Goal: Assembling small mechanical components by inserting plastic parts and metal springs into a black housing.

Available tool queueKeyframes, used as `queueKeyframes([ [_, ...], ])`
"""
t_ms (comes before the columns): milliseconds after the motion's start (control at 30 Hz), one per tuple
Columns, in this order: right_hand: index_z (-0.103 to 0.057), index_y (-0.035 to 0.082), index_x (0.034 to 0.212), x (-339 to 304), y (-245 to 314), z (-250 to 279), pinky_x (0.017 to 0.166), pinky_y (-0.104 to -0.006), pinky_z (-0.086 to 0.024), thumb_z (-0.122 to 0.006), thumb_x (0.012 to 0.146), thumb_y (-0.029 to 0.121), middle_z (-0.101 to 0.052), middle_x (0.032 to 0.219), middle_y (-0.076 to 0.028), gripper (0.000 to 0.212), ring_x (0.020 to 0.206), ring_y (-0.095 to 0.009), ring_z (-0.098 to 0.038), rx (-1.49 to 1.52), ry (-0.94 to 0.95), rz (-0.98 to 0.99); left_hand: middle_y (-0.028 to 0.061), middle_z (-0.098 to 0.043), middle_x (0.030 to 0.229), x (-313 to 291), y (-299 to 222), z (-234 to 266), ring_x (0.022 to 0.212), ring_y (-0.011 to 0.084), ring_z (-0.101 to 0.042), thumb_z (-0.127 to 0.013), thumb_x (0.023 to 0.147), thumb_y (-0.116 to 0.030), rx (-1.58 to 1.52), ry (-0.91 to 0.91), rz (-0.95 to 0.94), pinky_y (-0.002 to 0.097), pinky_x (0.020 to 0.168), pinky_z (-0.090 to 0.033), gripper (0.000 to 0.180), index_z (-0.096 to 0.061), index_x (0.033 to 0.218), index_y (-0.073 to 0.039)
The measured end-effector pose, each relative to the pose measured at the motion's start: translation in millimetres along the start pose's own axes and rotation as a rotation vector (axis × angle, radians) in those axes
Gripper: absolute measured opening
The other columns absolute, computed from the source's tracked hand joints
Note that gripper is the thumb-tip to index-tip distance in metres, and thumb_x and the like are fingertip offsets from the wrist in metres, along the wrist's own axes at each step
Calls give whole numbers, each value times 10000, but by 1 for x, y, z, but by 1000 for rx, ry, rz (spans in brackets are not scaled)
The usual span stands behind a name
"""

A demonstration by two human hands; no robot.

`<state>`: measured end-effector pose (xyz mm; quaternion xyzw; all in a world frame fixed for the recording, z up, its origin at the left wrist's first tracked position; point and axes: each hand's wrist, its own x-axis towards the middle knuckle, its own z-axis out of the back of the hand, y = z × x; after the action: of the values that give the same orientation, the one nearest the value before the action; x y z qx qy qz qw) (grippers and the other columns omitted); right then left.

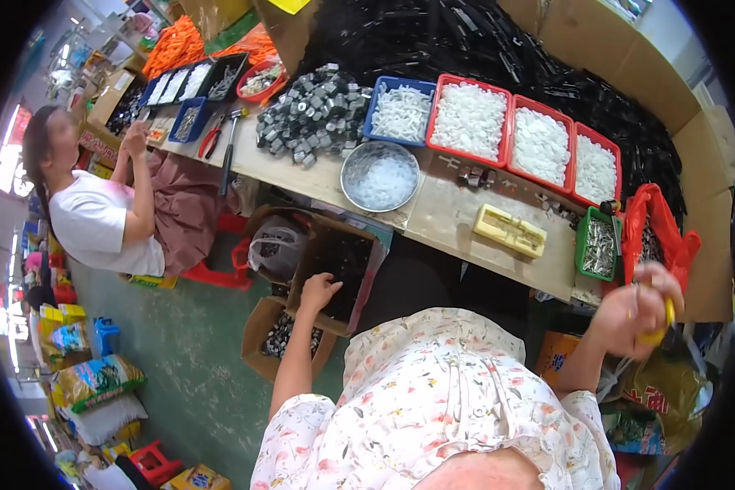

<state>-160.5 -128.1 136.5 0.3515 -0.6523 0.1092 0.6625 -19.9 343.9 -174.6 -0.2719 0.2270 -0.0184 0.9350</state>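
Observation:
My left hand [319, 291] is over the edge of a cardboard box [309, 260] with black pieces inside, beside the workbench. Its fingers are loosely bent, thumb apart, and nothing shows in them. Raised at the right, my right hand [639, 314] is closed around a yellow object [660, 328]; blur and the fingers hide its kind. A pale yellow block-shaped fixture [510, 230] with a slot lies on the bench in front of me. Near my right hand stands a green basket [586, 265] of small metal parts, with a red plastic bag [650, 222] beside it.
Red trays [469, 158] and a blue tray [373, 131] hold small white plastic parts. A metal bowl [345, 189] stands by a heap of grey-black blocks [314, 114]. A hammer [230, 147] and red pliers [211, 140] lie farther left. A seated co-worker [110, 212] works there.

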Motion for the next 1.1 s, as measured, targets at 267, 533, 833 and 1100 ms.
queueKeyframes([
  [267,-648,-12,798,12,-12,9,795,-316,-496,-586,942,63,-612,880,-87,174,788,-168,-569,-54,27,-89,162,-671,702,9,-102,115,616,247,-657,-772,821,-202,-168,-433,-316,354,612,-506,310,-710,1034,14],
  [533,-601,-47,908,-37,-57,17,673,-380,-449,-569,969,113,-571,856,-139,174,722,-314,-568,-685,728,-460,163,-717,842,59,-269,177,738,253,-687,-750,817,-127,-163,-474,-876,343,687,-525,251,-723,1019,20],
  [833,-629,36,971,-90,-75,23,830,-432,-419,-687,835,119,-573,1018,-113,170,1009,-311,-548,-982,1100,-431,170,-740,1026,236,-428,176,932,234,-722,-729,853,-218,-285,-439,-798,318,833,-550,390,-693,1154,29],
  [1100,-600,49,1067,-99,-83,14,947,-470,-359,-712,831,176,-562,1215,-120,291,1173,-321,-503,-1006,1124,-588,230,-706,1022,336,-497,150,963,373,-693,-793,744,-306,-84,-808,-644,452,846,-556,504,-670,1116,13],
])
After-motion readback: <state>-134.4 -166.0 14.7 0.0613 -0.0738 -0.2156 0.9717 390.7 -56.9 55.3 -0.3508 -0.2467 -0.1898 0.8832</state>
